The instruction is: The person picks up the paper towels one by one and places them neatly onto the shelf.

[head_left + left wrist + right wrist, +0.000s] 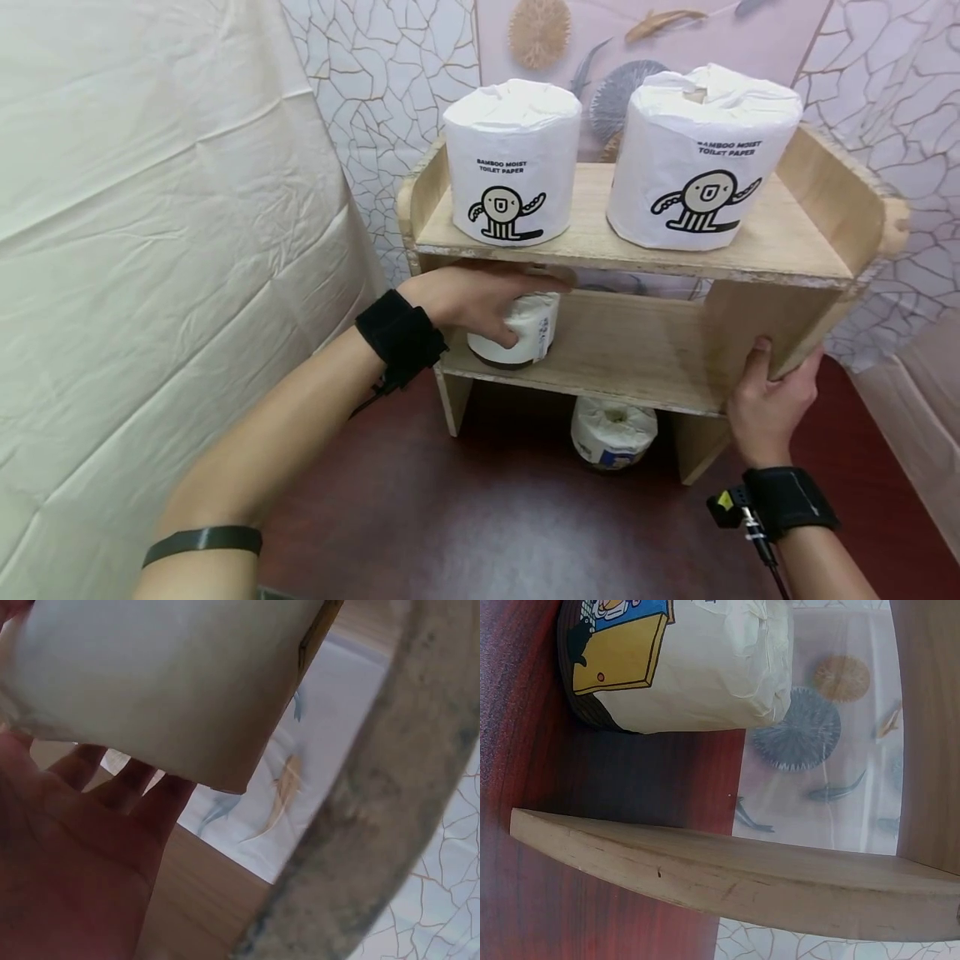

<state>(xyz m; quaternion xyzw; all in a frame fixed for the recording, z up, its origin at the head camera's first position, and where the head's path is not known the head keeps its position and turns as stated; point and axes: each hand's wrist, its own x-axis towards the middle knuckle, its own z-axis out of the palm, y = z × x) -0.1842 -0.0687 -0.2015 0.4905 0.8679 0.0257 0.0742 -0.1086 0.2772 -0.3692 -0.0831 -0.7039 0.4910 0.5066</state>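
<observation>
My left hand (491, 300) holds a wrapped toilet paper roll (534, 329) at the left end of the wooden shelf's middle board (630, 342). Its thumb lies on the roll's front, and the other fingers reach over the top. From the left wrist, the palm and fingers (82, 840) lie against the pale roll (165, 682). At the right, my right hand (772, 404) grips the side panel of the wooden shelf (787, 325), thumb on the inner face. That hand is out of sight in the right wrist view, where a lower side panel (690, 862) shows.
Two larger white toilet paper rolls, left (517, 167) and right (701, 167), stand on the top board. Under the middle board, another roll (611, 437) sits on the dark red surface (480, 508). A cream cloth (150, 250) hangs at left; a patterned backdrop (382, 83) stands behind.
</observation>
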